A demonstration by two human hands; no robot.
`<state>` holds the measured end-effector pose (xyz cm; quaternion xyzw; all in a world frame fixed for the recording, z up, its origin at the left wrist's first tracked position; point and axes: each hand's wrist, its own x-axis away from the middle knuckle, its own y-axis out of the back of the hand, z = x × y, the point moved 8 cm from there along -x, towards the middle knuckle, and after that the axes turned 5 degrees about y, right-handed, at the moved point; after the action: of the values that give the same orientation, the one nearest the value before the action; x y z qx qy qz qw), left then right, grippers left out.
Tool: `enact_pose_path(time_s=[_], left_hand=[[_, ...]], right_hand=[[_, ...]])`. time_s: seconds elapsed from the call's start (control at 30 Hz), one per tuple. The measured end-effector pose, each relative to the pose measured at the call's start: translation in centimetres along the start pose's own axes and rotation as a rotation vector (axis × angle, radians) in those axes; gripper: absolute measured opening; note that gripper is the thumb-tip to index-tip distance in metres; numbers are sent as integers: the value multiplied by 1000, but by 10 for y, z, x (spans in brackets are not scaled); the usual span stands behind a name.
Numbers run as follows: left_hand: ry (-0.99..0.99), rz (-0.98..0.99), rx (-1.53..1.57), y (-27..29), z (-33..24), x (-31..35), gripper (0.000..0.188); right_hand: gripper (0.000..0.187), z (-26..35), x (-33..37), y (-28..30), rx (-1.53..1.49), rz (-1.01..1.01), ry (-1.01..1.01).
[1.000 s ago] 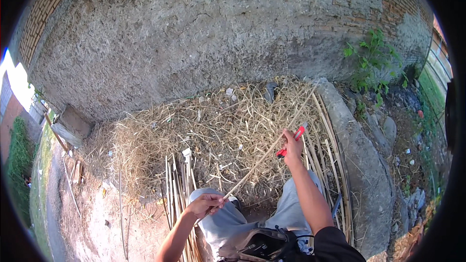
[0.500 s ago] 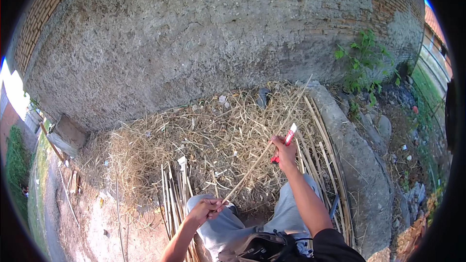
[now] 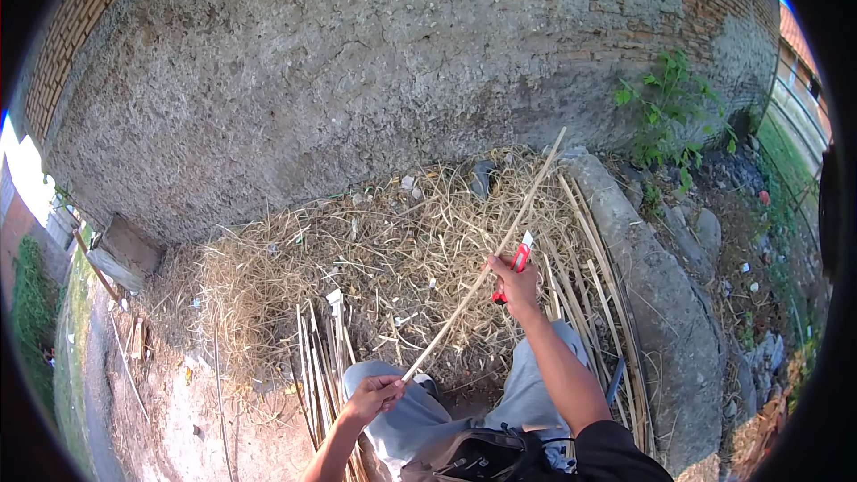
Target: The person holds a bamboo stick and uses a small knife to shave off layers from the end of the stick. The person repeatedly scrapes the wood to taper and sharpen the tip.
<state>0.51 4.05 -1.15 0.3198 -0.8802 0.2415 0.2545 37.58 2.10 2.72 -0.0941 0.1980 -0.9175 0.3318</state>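
A long, thin bamboo strip (image 3: 454, 314) slants from above my left knee up toward the wall. Its near end is pinched in the fingers of my left hand (image 3: 375, 398). Farther along the strip, my right hand (image 3: 518, 290) is closed around a red utility knife (image 3: 520, 258), whose pale tip points up and away from me. The thumb and forefinger of that hand rest against the strip. My palm hides part of the knife's handle.
Bundles of bamboo strips lie by my left leg (image 3: 312, 366) and along my right side (image 3: 589, 277). Straw-like shavings (image 3: 241, 295) cover the ground up to a rough wall (image 3: 384, 80). A low concrete edge (image 3: 661, 321) curves along the right, near a leafy plant (image 3: 669, 107).
My right hand, with the knife, has shifted slightly left and toward me. The strip now shows a broader, paler face, and its near end sits at my left fingertips.
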Motion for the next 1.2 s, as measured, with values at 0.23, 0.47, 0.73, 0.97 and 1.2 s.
enact_pose_path(time_s=[0.23, 0.47, 0.73, 0.97, 1.2], left_hand=[[41, 68, -21, -6, 3, 0, 31], [69, 83, 9, -11, 5, 0, 31], [-29, 5, -63, -13, 4, -1, 26], [-190, -158, -294, -12, -16, 10, 29], [-416, -263, -456, -31, -66, 16, 29]], right_hand=[[21, 4, 4, 0, -14, -42, 0], [24, 0, 2, 6, -9, -62, -5], [21, 0, 1, 1, 14, -6, 10], [25, 7, 10, -17, 27, 96, 50], [23, 34, 45, -61, 107, 184, 83]])
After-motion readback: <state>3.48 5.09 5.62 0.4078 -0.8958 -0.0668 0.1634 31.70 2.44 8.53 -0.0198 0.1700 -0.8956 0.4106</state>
